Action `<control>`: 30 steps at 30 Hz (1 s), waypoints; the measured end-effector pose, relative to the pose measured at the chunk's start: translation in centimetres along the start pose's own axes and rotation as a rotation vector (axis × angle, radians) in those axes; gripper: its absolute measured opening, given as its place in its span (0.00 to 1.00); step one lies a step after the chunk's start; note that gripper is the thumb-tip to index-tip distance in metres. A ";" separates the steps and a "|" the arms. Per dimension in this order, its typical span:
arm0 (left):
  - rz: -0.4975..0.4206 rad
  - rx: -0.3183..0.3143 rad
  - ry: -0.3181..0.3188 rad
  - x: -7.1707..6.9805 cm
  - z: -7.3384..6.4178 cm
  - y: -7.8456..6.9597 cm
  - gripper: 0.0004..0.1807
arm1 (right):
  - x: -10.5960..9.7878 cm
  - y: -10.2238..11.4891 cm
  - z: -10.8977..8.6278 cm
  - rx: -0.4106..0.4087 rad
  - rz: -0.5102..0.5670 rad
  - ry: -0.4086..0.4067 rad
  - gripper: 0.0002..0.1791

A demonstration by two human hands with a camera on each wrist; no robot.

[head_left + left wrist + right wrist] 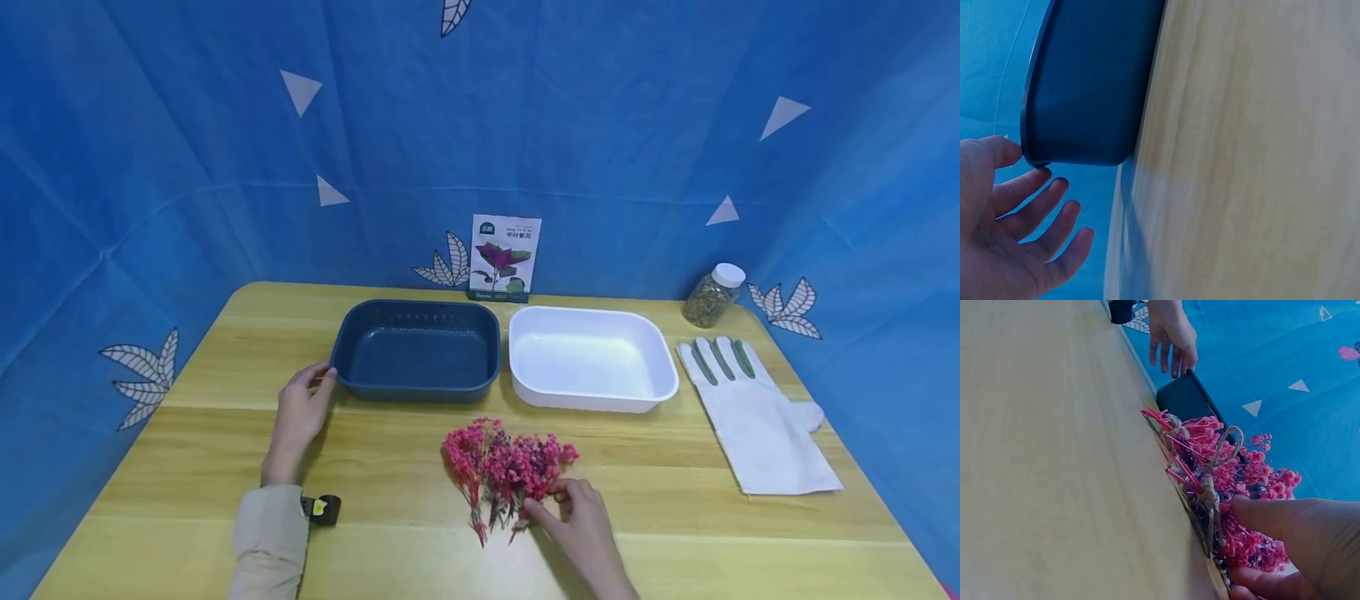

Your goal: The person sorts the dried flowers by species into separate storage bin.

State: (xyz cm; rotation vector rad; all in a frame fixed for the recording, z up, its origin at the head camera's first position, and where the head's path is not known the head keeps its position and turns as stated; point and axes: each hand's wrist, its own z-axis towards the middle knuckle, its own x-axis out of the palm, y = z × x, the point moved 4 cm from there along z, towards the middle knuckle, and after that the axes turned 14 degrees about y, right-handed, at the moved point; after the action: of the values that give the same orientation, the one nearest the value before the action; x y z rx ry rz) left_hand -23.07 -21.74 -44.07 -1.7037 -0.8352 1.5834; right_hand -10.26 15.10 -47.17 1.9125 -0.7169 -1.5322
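Observation:
My left hand (300, 408) is at the near left corner of a dark blue plastic basin (420, 393). In the left wrist view its thumb and index fingertip touch the rim corner, and the other fingers are spread loosely. Small bunches of pink and purple dried flowers (471, 454), tied with twine (1210, 490), lie side by side in front of the basins. My right hand (581, 521) pinches the rightmost flower bunch (528, 467), thumb on the near side and fingers at its right edge. Part of those fingers is hidden in the right wrist view.
A white basin (592, 400) stands right of the blue one. Behind them a seed packet (504, 258) leans against the blue cloth backdrop (600, 167). A white-lidded jar (712, 296) and a white glove (772, 433) with green finger stripes are at the right of the wooden table (390, 483).

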 end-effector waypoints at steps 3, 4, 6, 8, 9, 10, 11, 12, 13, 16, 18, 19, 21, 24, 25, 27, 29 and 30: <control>0.000 0.002 -0.002 0.0 0.0 0.1 0.27 | 0.0 0.1 0.0 -0.011 -0.012 0.000 0.20; 0.002 0.002 -0.001 0.0 0.0 0.1 0.27 | 0.1 0.1 0.1 -0.014 -0.009 0.002 0.18; 0.003 0.000 -0.001 0.0 0.0 0.1 0.27 | 0.0 0.0 0.1 -0.012 0.000 0.001 0.16; 0.002 -0.005 0.002 0.0 0.0 0.1 0.27 | 0.0 0.0 0.1 -0.001 0.022 0.001 0.13; -0.001 -0.008 0.005 0.0 0.0 0.0 0.28 | 0.0 -0.1 0.2 0.007 0.040 0.001 0.12; -0.002 -0.011 0.006 0.0 0.0 0.0 0.28 | 0.0 -0.1 0.2 0.010 0.057 0.001 0.11; -0.005 -0.014 0.007 0.0 -0.1 0.0 0.28 | 0.0 -0.1 0.2 0.013 0.074 0.000 0.10; -0.009 -0.018 0.008 0.0 -0.1 0.0 0.28 | -0.1 -0.1 0.2 0.014 0.092 -0.001 0.10; -0.013 -0.020 0.009 0.0 -0.1 0.0 0.28 | -0.1 -0.1 0.3 0.016 0.114 -0.001 0.09; -0.024 -0.022 0.009 -0.1 -0.1 -0.1 0.28 | -0.2 -0.2 0.3 0.020 0.182 0.002 0.09; -0.027 -0.022 0.009 -0.1 0.0 -0.1 0.28 | -0.2 -0.3 0.3 0.042 0.236 0.005 0.10; -0.026 -0.020 0.009 -0.1 0.0 -0.1 0.28 | -0.2 -0.3 0.2 0.052 0.259 0.006 0.10; -0.023 -0.016 0.010 -0.1 0.0 -0.1 0.27 | -0.3 -0.4 0.1 0.081 0.305 0.008 0.11; -0.019 -0.015 0.009 -0.1 -0.1 -0.1 0.27 | -0.3 -0.5 0.0 0.117 0.345 0.006 0.13; -0.018 -0.015 0.009 0.0 -0.1 -0.1 0.27 | -0.3 -0.5 0.0 0.123 0.354 0.003 0.13; -0.019 -0.019 0.010 0.0 0.0 -0.1 0.27 | -0.4 -0.6 0.0 0.141 0.386 0.001 0.13; -0.019 -0.021 0.009 0.0 0.0 -0.1 0.27 | -0.5 -0.6 0.0 0.150 0.419 -0.005 0.13; -0.020 -0.023 0.010 -0.1 0.0 -0.1 0.28 | -0.5 -0.6 0.0 0.150 0.434 -0.004 0.13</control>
State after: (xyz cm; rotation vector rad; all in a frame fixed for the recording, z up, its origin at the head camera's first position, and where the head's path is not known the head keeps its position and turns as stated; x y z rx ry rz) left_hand -23.06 -21.74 -43.99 -1.7128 -0.8657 1.5561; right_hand -10.36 15.88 -47.27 1.7100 -1.1884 -1.2374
